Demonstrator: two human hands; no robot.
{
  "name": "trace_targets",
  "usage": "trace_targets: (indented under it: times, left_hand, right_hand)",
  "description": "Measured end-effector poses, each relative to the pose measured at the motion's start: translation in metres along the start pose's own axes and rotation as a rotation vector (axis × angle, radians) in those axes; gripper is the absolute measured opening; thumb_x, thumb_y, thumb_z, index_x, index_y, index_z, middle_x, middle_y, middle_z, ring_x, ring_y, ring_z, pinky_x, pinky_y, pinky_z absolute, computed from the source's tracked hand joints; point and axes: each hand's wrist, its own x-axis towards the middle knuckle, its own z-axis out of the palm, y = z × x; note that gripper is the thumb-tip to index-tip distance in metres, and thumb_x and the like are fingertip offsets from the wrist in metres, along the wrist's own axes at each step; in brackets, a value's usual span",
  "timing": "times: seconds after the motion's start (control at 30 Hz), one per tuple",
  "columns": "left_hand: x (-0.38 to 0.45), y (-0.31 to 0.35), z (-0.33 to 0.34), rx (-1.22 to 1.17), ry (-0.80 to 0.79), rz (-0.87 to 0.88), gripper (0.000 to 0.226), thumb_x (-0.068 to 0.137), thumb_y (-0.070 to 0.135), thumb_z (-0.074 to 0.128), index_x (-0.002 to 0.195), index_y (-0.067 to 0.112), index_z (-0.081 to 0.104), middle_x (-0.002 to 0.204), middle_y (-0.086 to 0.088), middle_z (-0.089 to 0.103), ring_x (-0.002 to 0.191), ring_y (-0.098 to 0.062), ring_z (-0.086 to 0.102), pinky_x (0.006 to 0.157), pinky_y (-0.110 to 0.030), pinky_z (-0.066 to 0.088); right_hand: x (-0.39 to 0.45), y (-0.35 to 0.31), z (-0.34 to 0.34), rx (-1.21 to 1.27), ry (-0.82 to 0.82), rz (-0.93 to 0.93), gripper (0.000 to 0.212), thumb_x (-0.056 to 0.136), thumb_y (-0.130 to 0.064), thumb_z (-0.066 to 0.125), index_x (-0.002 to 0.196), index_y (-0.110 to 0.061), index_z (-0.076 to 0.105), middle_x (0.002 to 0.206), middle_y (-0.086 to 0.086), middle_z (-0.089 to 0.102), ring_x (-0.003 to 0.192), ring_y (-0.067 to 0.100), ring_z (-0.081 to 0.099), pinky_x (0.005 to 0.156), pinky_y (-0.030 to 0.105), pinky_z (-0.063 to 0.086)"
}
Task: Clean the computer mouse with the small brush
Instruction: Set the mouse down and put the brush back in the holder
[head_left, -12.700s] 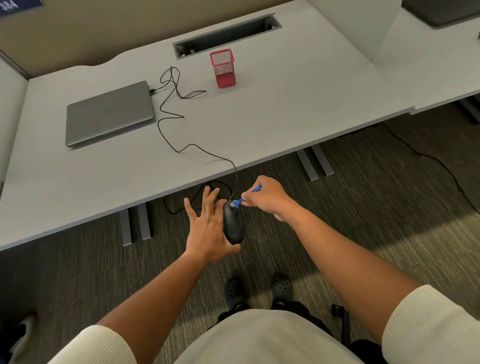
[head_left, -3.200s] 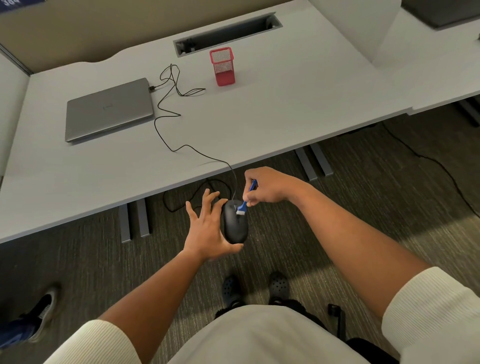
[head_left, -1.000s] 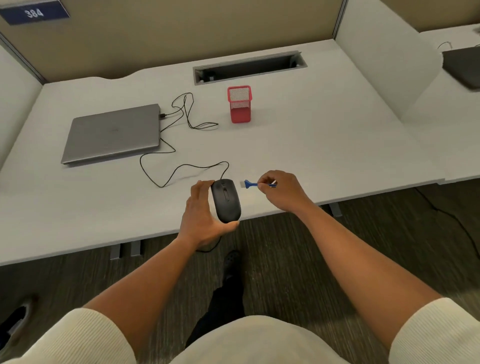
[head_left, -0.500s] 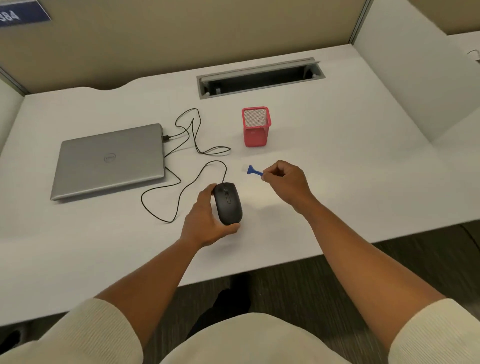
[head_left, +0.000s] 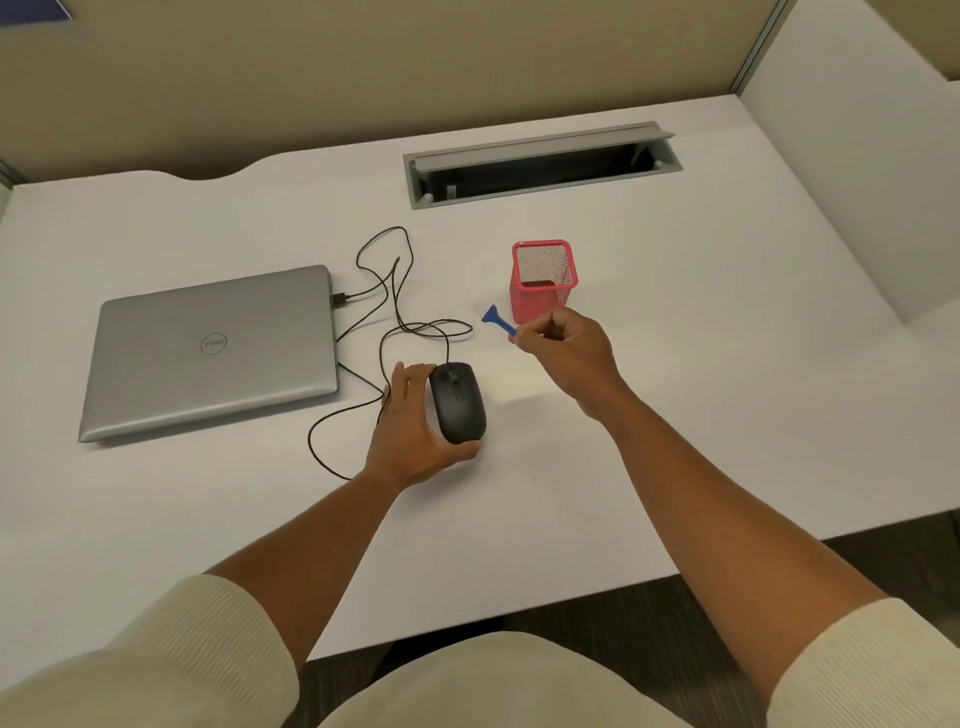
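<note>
The black wired computer mouse (head_left: 458, 401) lies upright on the white desk (head_left: 675, 405), right of the laptop. My left hand (head_left: 413, 431) cups its left side and rear, thumb under the back end. My right hand (head_left: 563, 345) pinches the handle of the small blue brush (head_left: 497, 319), held above the desk with its white bristle end pointing left, just in front of the red mesh cup. The brush is apart from the mouse, up and to its right.
A closed silver laptop (head_left: 213, 348) lies at the left, with the mouse's black cable (head_left: 395, 291) looped beside it. A red mesh pen cup (head_left: 544, 280) stands behind my right hand. A cable slot (head_left: 540, 166) opens at the desk's back. Partition walls enclose the back and right.
Both hands have come up from below the desk edge onto the desk. The mouse now rests on the surface and the brush has moved away from it toward the red cup.
</note>
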Motion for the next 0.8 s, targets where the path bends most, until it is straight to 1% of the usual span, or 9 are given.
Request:
trace_targets:
  times: [0.13, 0.23, 0.3, 0.4, 0.5, 0.57, 0.63, 0.73, 0.8]
  left_hand:
    - [0.008, -0.006, -0.001, 0.027, -0.026, -0.009, 0.121, 0.051, 0.07, 0.085, 0.149, 0.036, 0.024, 0.159, 0.014, 0.011, 0.15, -0.016, 0.015, 0.111, -0.039, 0.039]
    - [0.012, -0.01, -0.002, 0.049, -0.037, 0.006, 0.121, 0.051, 0.072, 0.084, 0.149, 0.035, 0.023, 0.157, 0.02, 0.008, 0.152, -0.017, 0.01, 0.113, -0.044, 0.04]
    - [0.012, -0.012, -0.003, 0.063, -0.043, 0.018, 0.122, 0.051, 0.073, 0.081, 0.15, 0.032, 0.023, 0.158, 0.017, 0.009, 0.153, -0.017, 0.005, 0.115, -0.045, 0.037]
    - [0.012, -0.012, -0.004, 0.076, -0.037, 0.03, 0.126, 0.049, 0.078, 0.076, 0.151, 0.026, 0.023, 0.162, 0.008, 0.009, 0.152, -0.012, 0.003, 0.116, -0.038, 0.031]
    - [0.015, -0.01, -0.006, 0.135, -0.087, -0.008, 0.142, 0.048, 0.085, 0.075, 0.158, 0.02, 0.012, 0.167, 0.008, -0.005, 0.154, -0.012, -0.005, 0.118, -0.036, 0.024]
    - [0.016, -0.005, -0.009, 0.138, -0.091, -0.037, 0.15, 0.045, 0.091, 0.073, 0.16, 0.02, 0.006, 0.166, 0.013, -0.01, 0.154, -0.013, 0.0, 0.116, -0.035, 0.026]
    - [0.019, 0.006, -0.014, 0.088, -0.04, -0.024, 0.146, 0.046, 0.092, 0.072, 0.159, 0.024, 0.009, 0.165, 0.015, -0.002, 0.152, -0.014, 0.013, 0.113, -0.035, 0.033]
    - [0.03, 0.034, -0.024, -0.067, 0.052, 0.008, 0.119, 0.059, 0.086, 0.073, 0.153, 0.03, 0.026, 0.156, 0.01, 0.033, 0.135, -0.005, 0.04, 0.102, -0.028, 0.043]
    - [0.043, 0.06, -0.034, -0.197, 0.09, 0.019, 0.091, 0.07, 0.077, 0.074, 0.144, 0.033, 0.042, 0.132, 0.018, 0.055, 0.114, 0.001, 0.058, 0.088, -0.016, 0.049]
  right_hand:
    - [0.009, -0.008, 0.005, 0.031, -0.01, -0.075, 0.016, 0.086, -0.017, 0.076, 0.081, -0.029, 0.068, 0.088, -0.007, 0.074, 0.074, 0.005, 0.066, 0.058, 0.012, 0.05]
    - [0.013, -0.011, 0.008, 0.074, -0.011, -0.12, 0.013, 0.086, -0.014, 0.077, 0.089, -0.024, 0.069, 0.094, -0.002, 0.076, 0.076, 0.004, 0.068, 0.058, 0.011, 0.052]
    - [0.016, -0.015, 0.009, 0.099, -0.021, -0.134, 0.017, 0.086, -0.012, 0.077, 0.097, -0.021, 0.068, 0.095, -0.004, 0.076, 0.082, 0.003, 0.071, 0.064, 0.011, 0.053]
    - [0.02, -0.022, 0.009, 0.105, -0.05, -0.161, 0.027, 0.087, -0.008, 0.076, 0.107, -0.022, 0.066, 0.094, -0.011, 0.074, 0.086, 0.002, 0.072, 0.069, 0.009, 0.053]
    - [0.023, -0.029, 0.008, 0.109, -0.074, -0.191, 0.035, 0.087, -0.003, 0.074, 0.114, -0.021, 0.062, 0.095, -0.009, 0.073, 0.088, 0.01, 0.072, 0.075, 0.015, 0.057]
    - [0.025, -0.035, 0.006, 0.087, -0.087, -0.198, 0.041, 0.088, -0.002, 0.074, 0.121, -0.02, 0.059, 0.098, -0.006, 0.072, 0.092, 0.018, 0.072, 0.081, 0.024, 0.061]
    - [0.028, -0.041, 0.004, 0.047, -0.086, -0.21, 0.05, 0.088, -0.003, 0.074, 0.132, -0.018, 0.055, 0.104, -0.002, 0.071, 0.095, 0.021, 0.071, 0.082, 0.029, 0.061]
    - [0.036, -0.048, 0.0, -0.063, -0.038, -0.26, 0.065, 0.088, -0.009, 0.076, 0.143, -0.023, 0.045, 0.112, -0.002, 0.066, 0.089, 0.018, 0.067, 0.064, 0.009, 0.054]
    - [0.043, -0.051, -0.003, -0.133, -0.005, -0.293, 0.071, 0.088, -0.012, 0.076, 0.148, -0.027, 0.041, 0.114, -0.006, 0.06, 0.082, 0.016, 0.061, 0.053, -0.001, 0.045]
